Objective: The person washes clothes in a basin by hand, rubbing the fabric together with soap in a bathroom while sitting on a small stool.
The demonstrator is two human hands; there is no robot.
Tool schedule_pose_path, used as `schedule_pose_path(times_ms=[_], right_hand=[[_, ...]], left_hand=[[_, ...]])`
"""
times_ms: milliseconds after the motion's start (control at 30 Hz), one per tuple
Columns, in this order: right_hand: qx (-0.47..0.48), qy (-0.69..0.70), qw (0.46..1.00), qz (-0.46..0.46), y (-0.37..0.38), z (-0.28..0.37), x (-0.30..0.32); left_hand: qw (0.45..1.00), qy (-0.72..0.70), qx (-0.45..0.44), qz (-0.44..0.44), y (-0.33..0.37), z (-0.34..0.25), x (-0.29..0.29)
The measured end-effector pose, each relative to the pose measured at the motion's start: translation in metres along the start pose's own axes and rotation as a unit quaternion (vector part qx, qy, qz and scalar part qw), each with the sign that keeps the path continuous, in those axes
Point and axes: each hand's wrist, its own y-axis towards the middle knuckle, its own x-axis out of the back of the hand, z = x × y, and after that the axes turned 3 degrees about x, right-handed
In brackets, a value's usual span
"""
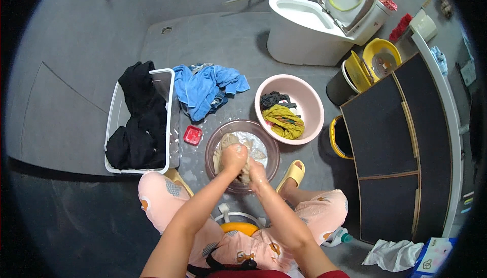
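Note:
My left hand (pixel 235 157) is closed around a wet beige cloth (pixel 226 142) over a brownish translucent basin (pixel 274 162). Just to its right, my right hand (pixel 257 173) grips the lower part of the same cloth, which bunches between the two hands. Whitish, sudsy water (pixel 256 146) shows in the right side of the basin. What kind of garment the cloth is, I cannot make out. A small red square dish (pixel 193 135) lies on the floor left of the basin.
A white tub (pixel 171 90) with black clothes (pixel 138 126) stands left. Behind the basin lies a blue garment pile (pixel 203 88). A pink basin (pixel 317 118) holds mustard and dark clothes. Far right are a toilet (pixel 299 40), a yellow-rimmed bucket (pixel 337 143) and a dark cabinet (pixel 380 136).

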Motion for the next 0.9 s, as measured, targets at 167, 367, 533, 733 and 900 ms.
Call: schedule_pose_path(times_ms=[167,367,533,733,900], right_hand=[[0.141,-0.263,0.943,-0.148,0.026,0.03,0.03],[0.084,-0.095,0.99,-0.06,0.024,0.0,0.027],[0.069,-0.007,0.994,0.085,-0.001,0.007,0.012],[0.121,-0.299,0.934,0.152,-0.002,0.023,0.026],[0.122,-0.052,0.99,0.048,0.009,0.036,0.04]], left_hand=[[0.99,-0.007,-0.119,0.073,-0.061,-0.016,-0.017],[0.996,-0.04,-0.066,0.045,-0.041,-0.026,-0.001],[0.9,-0.355,0.189,0.17,0.021,0.006,0.01],[0.749,-0.591,0.185,0.237,0.013,0.019,0.008],[0.923,-0.032,-0.132,0.361,-0.018,0.059,0.015]])
